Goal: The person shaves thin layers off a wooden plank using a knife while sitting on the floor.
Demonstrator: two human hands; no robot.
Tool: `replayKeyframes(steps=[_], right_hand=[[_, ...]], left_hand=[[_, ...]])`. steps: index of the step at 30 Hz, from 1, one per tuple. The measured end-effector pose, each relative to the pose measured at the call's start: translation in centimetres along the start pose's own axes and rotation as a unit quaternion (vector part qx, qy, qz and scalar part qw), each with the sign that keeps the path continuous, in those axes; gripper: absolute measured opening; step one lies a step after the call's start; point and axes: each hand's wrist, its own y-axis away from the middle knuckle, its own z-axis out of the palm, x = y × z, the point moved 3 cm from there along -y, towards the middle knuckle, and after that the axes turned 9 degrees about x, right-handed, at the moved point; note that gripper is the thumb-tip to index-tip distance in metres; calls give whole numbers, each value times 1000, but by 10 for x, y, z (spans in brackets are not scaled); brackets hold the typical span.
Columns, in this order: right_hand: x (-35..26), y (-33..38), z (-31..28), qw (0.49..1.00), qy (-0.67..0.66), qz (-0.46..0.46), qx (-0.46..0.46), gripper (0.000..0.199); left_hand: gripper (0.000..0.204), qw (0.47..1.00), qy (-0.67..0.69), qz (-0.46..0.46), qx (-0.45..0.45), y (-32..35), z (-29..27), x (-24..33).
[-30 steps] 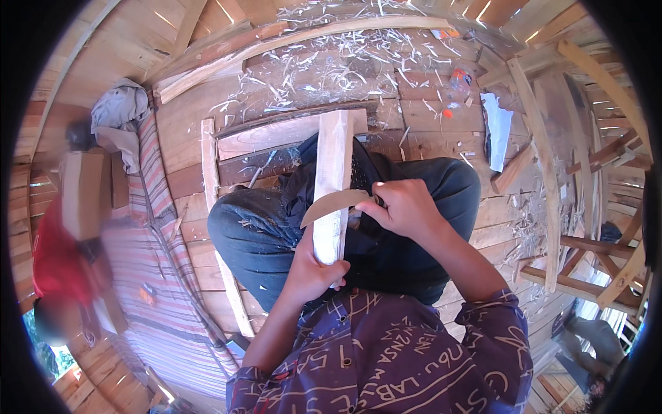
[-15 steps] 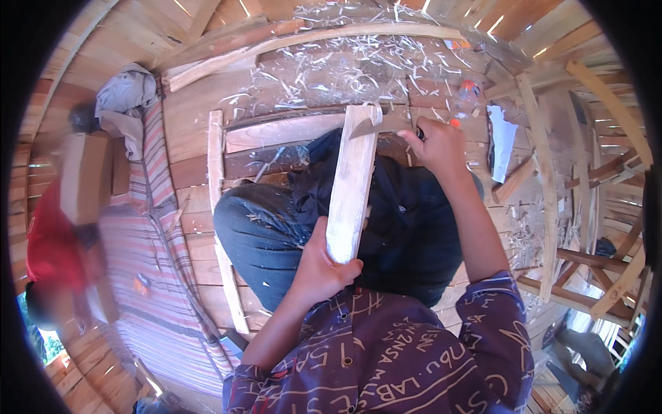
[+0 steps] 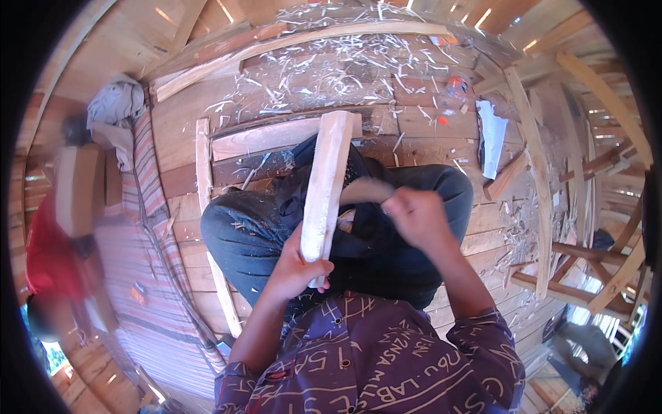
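Observation:
A long pale piece of wood (image 3: 327,172) stands out from my lap, its far end beyond my crossed legs. Its near end is gripped by my left hand (image 3: 298,269), thumb across the face and fingers underneath. My right hand (image 3: 417,215) is closed on the handle of a curved-bladed knife (image 3: 367,190); the handle itself is hidden in the fist. The blade, smeared by motion, points left, close to the wood's right edge. Whether it touches the wood I cannot tell. Dark cloth (image 3: 365,228) lies bunched in my lap under the wood.
Curled wood shavings (image 3: 310,76) litter the plank floor ahead. Long wooden strips (image 3: 204,165) lie around my legs. A striped mat (image 3: 141,276) spreads at left, where a person in red (image 3: 48,241) sits. A white sheet (image 3: 490,138) and a wooden frame (image 3: 600,269) are at right.
My right hand has drawn the knife from the wood's far end back toward me, along its right side. The wood has tilted slightly onto another edge. The whole view has shifted a little.

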Motion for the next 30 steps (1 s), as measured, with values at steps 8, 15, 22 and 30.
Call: replayKeyframes(steps=[8,15,22,30], right_hand=[[-5,-19,26,943,178,-279,-17,55],[34,-82,17,966,237,-67,79,56],[132,-107,-114,927,130,203,288,60],[-14,-1,-4,992,79,-101,-14,50]], left_hand=[[72,989,-141,31,22,7,19,-3],[62,994,-101,30,24,10,23,-4],[66,998,-2,4,-67,23,31,-35],[77,998,16,3,-66,0,30,-18]])
